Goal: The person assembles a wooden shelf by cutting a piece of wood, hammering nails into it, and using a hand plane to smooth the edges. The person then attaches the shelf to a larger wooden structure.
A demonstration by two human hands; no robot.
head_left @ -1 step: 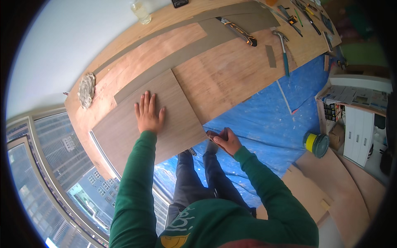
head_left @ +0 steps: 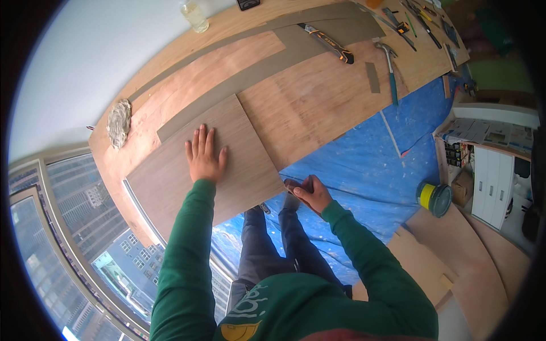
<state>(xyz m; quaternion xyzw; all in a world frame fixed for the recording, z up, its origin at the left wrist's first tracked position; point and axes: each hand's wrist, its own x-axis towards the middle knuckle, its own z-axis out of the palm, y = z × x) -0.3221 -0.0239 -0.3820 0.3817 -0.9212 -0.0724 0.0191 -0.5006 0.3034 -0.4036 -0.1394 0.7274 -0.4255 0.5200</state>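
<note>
A flat grey-brown wood-grain board (head_left: 249, 149) lies on the plywood worktop, its near edge reaching out over the edge nearest me. My left hand (head_left: 206, 159) rests flat on the board with its fingers spread. At the board's near right corner, my right hand (head_left: 314, 194) is closed round a small dark brown block (head_left: 292, 185). The block is at or against that corner; whether it touches cannot be told. My fingers hide most of it.
On the plywood worktop (head_left: 307, 122) lie a utility knife (head_left: 327, 44), a claw hammer (head_left: 391, 74), a crumpled cloth (head_left: 119, 124) and several tools at the far right. A jar (head_left: 194, 17) stands at the back. Blue sheeting (head_left: 352, 170) covers the floor, near a bucket (head_left: 435, 199).
</note>
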